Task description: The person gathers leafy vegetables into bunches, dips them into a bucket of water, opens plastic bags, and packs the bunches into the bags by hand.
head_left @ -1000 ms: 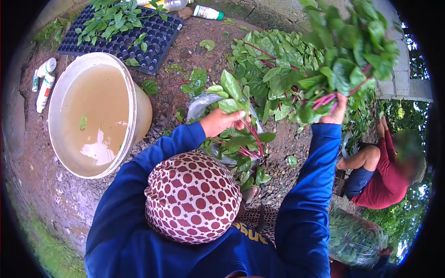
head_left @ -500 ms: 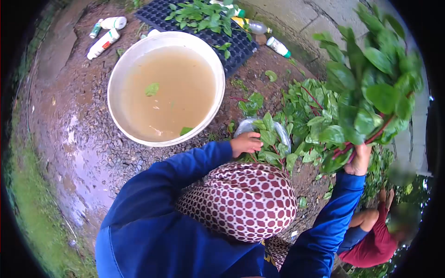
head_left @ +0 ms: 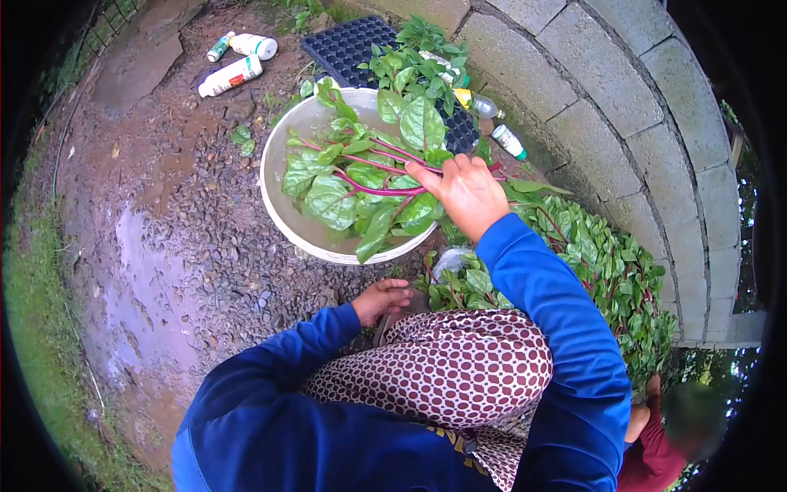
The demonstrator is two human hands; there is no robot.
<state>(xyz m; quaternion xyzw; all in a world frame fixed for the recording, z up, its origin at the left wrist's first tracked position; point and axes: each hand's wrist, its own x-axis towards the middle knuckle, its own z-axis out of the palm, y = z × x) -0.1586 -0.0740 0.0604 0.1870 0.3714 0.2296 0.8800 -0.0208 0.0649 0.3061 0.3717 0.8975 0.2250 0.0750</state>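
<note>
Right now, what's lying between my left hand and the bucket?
Only pebbly ground shows between your left hand and the near rim of the bucket, in the head view; no leaves lie across it.

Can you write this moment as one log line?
right hand: holding leafy purple stems over bucket | left hand: near patterned knee | red-labelled bottle: on ground

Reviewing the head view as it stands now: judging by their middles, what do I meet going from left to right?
Grass strip → puddle → red-labelled white bottle → white bucket → right hand → green-capped bottle → pile of leafy greens → person in red.
</note>
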